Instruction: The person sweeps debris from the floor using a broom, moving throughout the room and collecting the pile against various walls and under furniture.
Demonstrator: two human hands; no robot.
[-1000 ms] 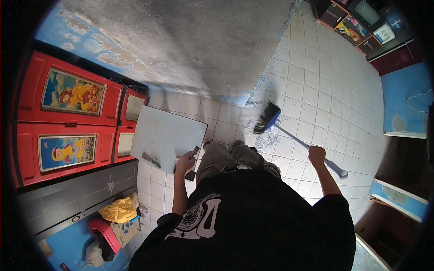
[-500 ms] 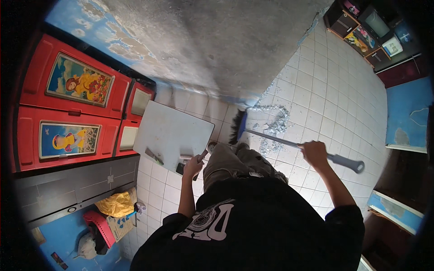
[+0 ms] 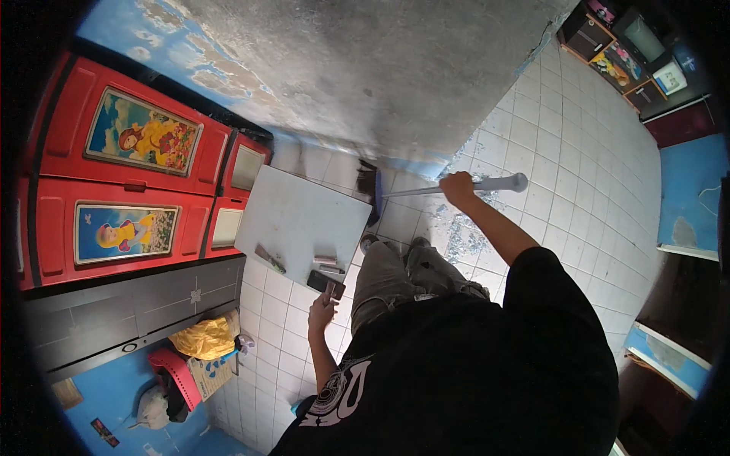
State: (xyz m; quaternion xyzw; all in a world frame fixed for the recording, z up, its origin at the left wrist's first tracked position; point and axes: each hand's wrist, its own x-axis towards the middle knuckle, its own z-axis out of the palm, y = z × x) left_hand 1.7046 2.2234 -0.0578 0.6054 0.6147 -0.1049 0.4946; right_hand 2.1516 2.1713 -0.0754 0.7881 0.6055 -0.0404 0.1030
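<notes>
My right hand (image 3: 458,188) is closed around the grey handle of a broom (image 3: 414,191). The broom's head, blue with dark bristles, is on the tiles between the low table's right edge and the wall base. Scraped paint flakes (image 3: 462,237) lie scattered on the floor below the handle and right of my feet. Lower left, my left hand (image 3: 321,313) is closed on a small brown-handled tool whose exact kind I cannot make out. It is close to the table's near edge, by a black phone-like object (image 3: 318,282).
The low whitish table (image 3: 300,209) bears a scraper-like blade (image 3: 270,259) and small pale bars (image 3: 328,264). A red cabinet (image 3: 129,190) stands left. A bare, peeling wall (image 3: 342,76) rises ahead. A shelf unit (image 3: 616,57) occupies the far right corner.
The broom has swung left from the flakes to beside the table. My right hand has moved farther forward and left. My left hand has come back toward me, still holding its tool.
</notes>
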